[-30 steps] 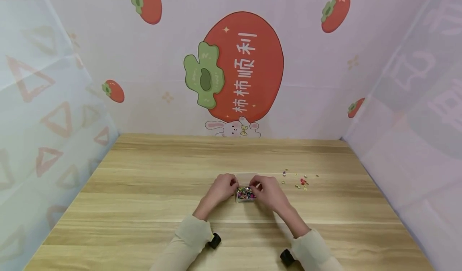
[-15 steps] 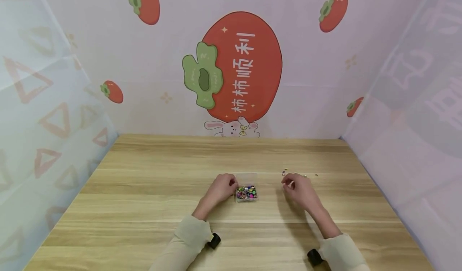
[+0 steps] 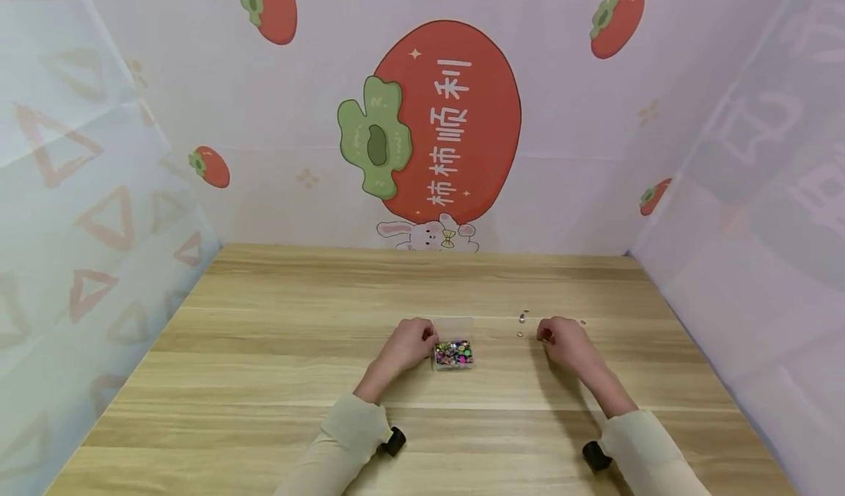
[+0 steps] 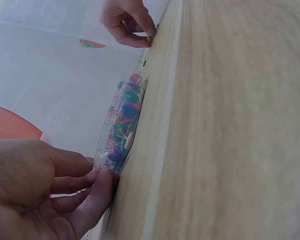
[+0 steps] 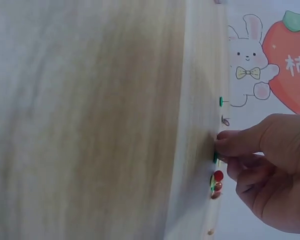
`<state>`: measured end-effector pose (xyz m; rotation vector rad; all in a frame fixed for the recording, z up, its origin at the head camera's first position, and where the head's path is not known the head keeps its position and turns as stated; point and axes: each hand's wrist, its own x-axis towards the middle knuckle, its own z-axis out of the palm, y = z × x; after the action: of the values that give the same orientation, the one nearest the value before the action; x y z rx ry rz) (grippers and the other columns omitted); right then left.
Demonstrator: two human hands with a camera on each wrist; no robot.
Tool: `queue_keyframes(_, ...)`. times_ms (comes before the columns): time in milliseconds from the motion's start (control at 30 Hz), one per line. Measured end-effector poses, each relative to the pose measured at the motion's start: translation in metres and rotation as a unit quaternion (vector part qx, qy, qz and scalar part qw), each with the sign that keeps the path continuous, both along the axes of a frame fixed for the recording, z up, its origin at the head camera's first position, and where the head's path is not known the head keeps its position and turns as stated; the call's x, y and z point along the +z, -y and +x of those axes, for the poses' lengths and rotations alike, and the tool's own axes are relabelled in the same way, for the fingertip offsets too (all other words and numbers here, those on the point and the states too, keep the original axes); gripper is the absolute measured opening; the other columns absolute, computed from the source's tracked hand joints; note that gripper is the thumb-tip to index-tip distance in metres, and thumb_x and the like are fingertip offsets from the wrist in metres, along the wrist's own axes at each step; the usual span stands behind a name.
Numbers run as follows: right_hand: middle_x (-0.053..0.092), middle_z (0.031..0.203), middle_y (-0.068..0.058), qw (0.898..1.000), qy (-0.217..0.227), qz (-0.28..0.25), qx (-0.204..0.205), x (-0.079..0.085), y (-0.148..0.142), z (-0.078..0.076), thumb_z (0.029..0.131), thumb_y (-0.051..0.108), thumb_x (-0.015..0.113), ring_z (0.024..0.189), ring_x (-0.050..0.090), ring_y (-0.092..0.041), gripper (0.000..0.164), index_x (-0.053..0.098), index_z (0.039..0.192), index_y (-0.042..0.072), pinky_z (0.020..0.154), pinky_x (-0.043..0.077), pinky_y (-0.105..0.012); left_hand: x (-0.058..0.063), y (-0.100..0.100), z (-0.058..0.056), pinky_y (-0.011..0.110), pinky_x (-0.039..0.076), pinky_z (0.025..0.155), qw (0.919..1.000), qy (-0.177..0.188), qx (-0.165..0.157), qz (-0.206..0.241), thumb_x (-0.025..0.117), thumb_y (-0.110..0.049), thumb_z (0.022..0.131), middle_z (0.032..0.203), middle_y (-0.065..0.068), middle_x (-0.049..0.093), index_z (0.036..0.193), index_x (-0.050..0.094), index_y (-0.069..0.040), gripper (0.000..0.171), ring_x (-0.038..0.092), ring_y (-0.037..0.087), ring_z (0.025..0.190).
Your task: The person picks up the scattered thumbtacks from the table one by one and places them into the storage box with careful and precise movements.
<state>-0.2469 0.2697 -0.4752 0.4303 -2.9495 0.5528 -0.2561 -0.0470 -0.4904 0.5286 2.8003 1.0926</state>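
Observation:
A small clear plastic box (image 3: 453,367) of colourful thumbtacks (image 4: 130,110) stands on the table, its clear lid (image 3: 455,327) folded open toward the back. My left hand (image 3: 412,340) pinches the box's left edge between thumb and fingers; the left wrist view shows this grip close up. To the right, my right hand (image 3: 566,343) is down at the tabletop among loose thumbtacks. Its thumb and fingertips pinch a thumbtack (image 5: 216,157), which the fingers partly cover. Beside them in the right wrist view lie a red thumbtack (image 5: 218,175) and a green thumbtack (image 5: 221,101).
More loose thumbtacks (image 3: 522,319) lie behind and to the left of the right hand, and another thumbtack (image 3: 583,323) lies to its right. The wooden table (image 3: 297,320) meets a printed back wall (image 3: 568,188) and fabric side walls.
My right hand has left the box and moved right to the scattered thumbtacks, where its fingertips have closed on one. The left hand and the box have stayed in place.

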Motion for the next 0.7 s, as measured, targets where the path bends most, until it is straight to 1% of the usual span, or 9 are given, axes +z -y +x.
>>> queue_keyframes(167,0.068,0.076,-0.007,1.0,0.012,0.007,-0.016,-0.001,0.001,-0.001,0.08,-0.011,0.069,0.072,0.061,-0.019,0.015,0.071,0.081,0.004,0.067,0.052,-0.038,0.002,-0.001,0.0,0.024,0.04,0.059,1.0,-0.001,-0.001,0.0,0.061,-0.013,0.097,0.075,0.001,0.063,0.083,0.068,-0.009,0.016,0.049,0.011,0.063)
queue_keyframes(267,0.068,0.077,-0.007,0.999,0.017,-0.003,-0.026,0.001,0.002,0.0,0.08,-0.01,0.068,0.071,0.06,-0.019,0.014,0.071,0.082,0.004,0.065,0.051,-0.036,0.002,-0.002,0.0,0.024,0.041,0.059,1.0,-0.002,-0.005,0.002,0.061,-0.013,0.096,0.075,0.001,0.064,0.083,0.068,-0.009,0.015,0.05,0.011,0.063)
queue_keyframes(333,0.068,0.077,-0.006,0.999,0.013,-0.017,-0.031,0.002,0.004,0.002,0.081,-0.008,0.067,0.071,0.059,-0.017,0.013,0.071,0.083,0.004,0.065,0.05,-0.034,0.002,-0.002,0.0,0.024,0.041,0.059,1.0,0.0,-0.004,0.002,0.061,-0.013,0.096,0.076,0.001,0.064,0.084,0.069,-0.008,0.015,0.05,0.011,0.063)
queue_keyframes(567,0.067,0.072,0.0,0.996,-0.04,-0.074,-0.013,0.003,0.02,0.01,0.08,-0.005,0.063,0.067,0.057,-0.009,0.014,0.068,0.08,0.007,0.062,0.048,-0.024,0.003,-0.001,0.001,0.024,0.04,0.058,1.0,0.006,0.001,0.003,0.06,-0.012,0.097,0.075,0.002,0.063,0.083,0.068,-0.008,0.016,0.049,0.012,0.063)
queue_keyframes(633,0.065,0.07,0.001,0.995,-0.045,-0.083,-0.004,0.003,0.027,0.012,0.08,-0.006,0.064,0.066,0.056,-0.007,0.014,0.067,0.079,0.008,0.061,0.047,-0.023,0.003,-0.001,0.001,0.024,0.04,0.058,1.0,0.006,0.002,0.002,0.06,-0.012,0.097,0.075,0.002,0.063,0.084,0.068,-0.008,0.016,0.049,0.012,0.063)
queue_keyframes(700,0.064,0.07,0.002,0.996,-0.041,-0.085,0.002,0.004,0.036,0.014,0.081,-0.005,0.064,0.065,0.054,-0.007,0.014,0.066,0.08,0.009,0.06,0.046,-0.022,0.003,-0.001,0.001,0.024,0.04,0.058,1.0,0.004,0.001,0.002,0.061,-0.012,0.097,0.075,0.002,0.063,0.083,0.068,-0.008,0.016,0.049,0.012,0.063)
